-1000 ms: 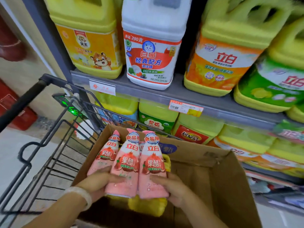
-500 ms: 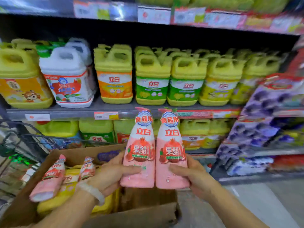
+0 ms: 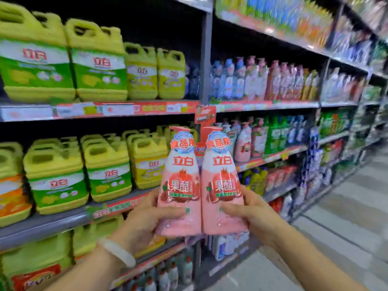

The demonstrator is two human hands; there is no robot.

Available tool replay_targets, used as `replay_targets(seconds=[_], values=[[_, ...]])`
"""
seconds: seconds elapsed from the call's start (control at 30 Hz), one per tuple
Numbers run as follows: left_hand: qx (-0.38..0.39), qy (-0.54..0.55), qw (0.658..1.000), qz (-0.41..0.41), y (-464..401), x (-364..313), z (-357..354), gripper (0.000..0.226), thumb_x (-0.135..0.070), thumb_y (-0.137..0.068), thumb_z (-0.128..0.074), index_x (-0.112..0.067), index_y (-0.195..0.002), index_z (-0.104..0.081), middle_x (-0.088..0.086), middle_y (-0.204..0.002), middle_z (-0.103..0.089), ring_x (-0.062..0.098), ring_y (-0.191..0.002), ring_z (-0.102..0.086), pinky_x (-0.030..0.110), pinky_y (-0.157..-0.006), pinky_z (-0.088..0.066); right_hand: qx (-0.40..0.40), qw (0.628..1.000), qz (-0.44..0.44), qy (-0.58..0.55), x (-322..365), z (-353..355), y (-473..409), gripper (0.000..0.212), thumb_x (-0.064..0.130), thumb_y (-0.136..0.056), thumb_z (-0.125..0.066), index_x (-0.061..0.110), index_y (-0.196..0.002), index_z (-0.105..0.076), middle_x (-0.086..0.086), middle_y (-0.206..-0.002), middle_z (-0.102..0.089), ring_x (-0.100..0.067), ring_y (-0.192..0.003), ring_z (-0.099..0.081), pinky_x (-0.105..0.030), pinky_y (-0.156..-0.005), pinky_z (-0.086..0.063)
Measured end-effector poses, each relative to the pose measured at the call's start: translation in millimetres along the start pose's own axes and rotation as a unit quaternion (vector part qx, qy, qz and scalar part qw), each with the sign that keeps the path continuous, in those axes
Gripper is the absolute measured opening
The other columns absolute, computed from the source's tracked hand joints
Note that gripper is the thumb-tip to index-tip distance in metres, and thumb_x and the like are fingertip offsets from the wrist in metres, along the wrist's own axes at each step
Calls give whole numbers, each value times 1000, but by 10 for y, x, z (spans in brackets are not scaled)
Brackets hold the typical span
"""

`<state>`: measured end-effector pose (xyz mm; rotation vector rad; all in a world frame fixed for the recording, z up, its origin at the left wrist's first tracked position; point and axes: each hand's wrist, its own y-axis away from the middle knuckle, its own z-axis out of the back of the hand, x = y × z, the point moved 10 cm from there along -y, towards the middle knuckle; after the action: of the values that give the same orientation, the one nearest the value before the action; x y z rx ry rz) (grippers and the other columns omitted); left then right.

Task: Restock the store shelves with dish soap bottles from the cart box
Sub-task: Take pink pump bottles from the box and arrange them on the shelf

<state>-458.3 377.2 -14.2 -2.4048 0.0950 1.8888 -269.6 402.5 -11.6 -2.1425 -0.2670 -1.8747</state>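
Two pink dish soap bottles with pump tops stand side by side, upright, in front of the shelves. My left hand (image 3: 144,219) grips the left pink bottle (image 3: 180,185) low on its body, thumb across the front. My right hand (image 3: 252,213) grips the right pink bottle (image 3: 222,185) the same way. The two bottles touch along their inner sides. A white bangle sits on my left wrist. The cart and its box are out of view.
Grey shelves (image 3: 42,225) on the left carry large yellow jugs (image 3: 54,175). Past the upright post (image 3: 204,59), shelves hold pump bottles, some pink ones (image 3: 243,141) on the middle level. The aisle floor (image 3: 346,217) runs along the right.
Both hands lifted the two pink bottles out of the cart box and carried them rightward along the shelves. The view swung right; the cart and box dropped out of sight.
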Motion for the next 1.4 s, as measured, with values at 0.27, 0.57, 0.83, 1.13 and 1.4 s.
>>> replay_targets(seconds=[0.27,0.57,0.83,1.13,1.4], values=[[69,-10,996,-46,-994,-450,-794,59,8,-47,-72,-6,-103,-60,13,-86,-75,22,-69,-71,33,-62,-60,-35,998,50,8,664,855,-452,58,1,-63,-79,6,-116,-57,-15,-105,-71,-28,-92,-70,-35,-73,-58],[83,-2,990,-114,-2477,-1152,-1030,64,9,-49,-72,0,-111,-60,14,-87,-73,21,-67,-71,31,-62,-60,-30,992,121,29,1431,1421,-1851,71,12,-56,-81,1,-121,-54,-18,-107,-70,-26,-87,-70,-35,-72,-59],[56,-42,987,-147,-3482,-1551,-1075,49,11,-55,-73,-9,-98,-60,9,-82,-75,21,-68,-71,32,-62,-60,-2,989,150,-3,1714,1718,-2880,60,7,-58,-79,1,-114,-59,-13,-97,-73,-23,-80,-72,-30,-62,-58],[-40,-58,974,-213,-4002,-1938,-887,50,12,-55,-73,-5,-101,-62,9,-82,-74,19,-66,-70,32,-64,-60,45,982,182,-5,2056,1748,-3721,48,-6,-60,-75,6,-105,-61,-9,-90,-73,-17,-75,-71,-29,-68,-59],[-104,-60,963,-240,-4140,-2102,-924,65,2,-41,-72,-5,-105,-60,8,-81,-74,17,-64,-71,28,-54,-58,86,977,194,-11,2317,1682,-4591,20,-2,-79,-65,13,-92,-60,-1,-79,-71,-13,-67,-68,-29,-67,-59]])
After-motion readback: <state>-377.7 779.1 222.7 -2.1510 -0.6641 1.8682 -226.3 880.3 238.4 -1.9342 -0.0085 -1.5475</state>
